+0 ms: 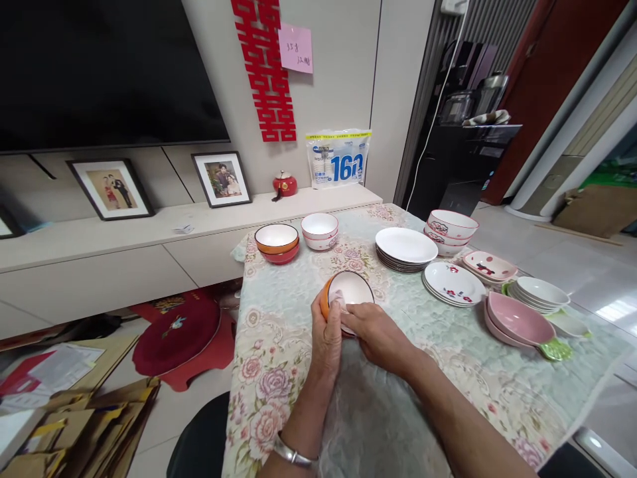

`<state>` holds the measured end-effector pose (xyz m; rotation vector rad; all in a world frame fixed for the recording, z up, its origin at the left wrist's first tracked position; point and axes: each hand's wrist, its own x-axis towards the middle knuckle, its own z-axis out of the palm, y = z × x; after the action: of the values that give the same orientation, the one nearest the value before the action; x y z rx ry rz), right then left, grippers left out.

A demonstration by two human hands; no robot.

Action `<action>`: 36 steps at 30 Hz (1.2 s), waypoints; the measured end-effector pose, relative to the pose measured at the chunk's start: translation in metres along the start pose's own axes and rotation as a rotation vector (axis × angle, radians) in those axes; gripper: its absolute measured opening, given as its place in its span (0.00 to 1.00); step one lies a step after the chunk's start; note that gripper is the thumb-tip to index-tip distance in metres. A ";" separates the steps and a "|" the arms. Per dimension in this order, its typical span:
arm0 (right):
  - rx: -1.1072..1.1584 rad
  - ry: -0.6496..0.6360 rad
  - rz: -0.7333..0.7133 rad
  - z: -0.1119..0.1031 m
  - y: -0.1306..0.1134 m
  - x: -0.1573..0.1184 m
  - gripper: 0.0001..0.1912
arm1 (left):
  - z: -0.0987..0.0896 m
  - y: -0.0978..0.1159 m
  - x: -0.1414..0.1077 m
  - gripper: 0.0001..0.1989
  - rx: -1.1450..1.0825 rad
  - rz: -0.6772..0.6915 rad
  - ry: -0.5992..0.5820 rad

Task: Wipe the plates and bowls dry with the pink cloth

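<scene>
An orange bowl (357, 287) with a white inside and dark rim is tilted toward me over the table. My left hand (326, 335) grips its left side, thumb at the near rim. My right hand (378, 332) reaches over the near rim, its fingers closed on a white tissue (338, 297) pressed against the bowl's inner wall. Part of the tissue is hidden by the fingers. Beyond them, an orange bowl (277, 235) sits stacked in a red bowl (281, 255). Beside that pair stand stacked white bowls with pink rims (319, 227).
On the right are stacked white plates (406, 245), flower-patterned plates (454, 283), patterned bowls (452, 224) and pink leaf-shaped dishes (520, 318). A floral tablecloth (279, 398) covers the table. A cabinet (213, 218) holds photo frames and a plastic pack (339, 159). A red stool (176, 335) stands left.
</scene>
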<state>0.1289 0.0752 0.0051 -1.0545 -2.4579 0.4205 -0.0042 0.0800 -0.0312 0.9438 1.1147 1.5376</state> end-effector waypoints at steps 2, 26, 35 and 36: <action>0.009 0.016 0.052 0.001 0.002 -0.001 0.23 | 0.001 -0.002 -0.001 0.30 0.016 0.010 -0.006; 0.428 0.259 0.175 0.015 -0.005 0.005 0.11 | 0.004 0.005 -0.009 0.38 0.142 0.038 -0.040; -0.080 0.012 0.076 0.002 0.000 0.000 0.24 | 0.000 0.002 0.000 0.30 0.024 -0.013 -0.008; -0.078 0.021 0.100 0.003 0.001 -0.001 0.22 | 0.000 0.002 0.000 0.31 0.029 -0.015 -0.007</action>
<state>0.1287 0.0747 0.0018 -1.2113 -2.4283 0.3452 -0.0045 0.0800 -0.0292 0.9573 1.1389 1.5089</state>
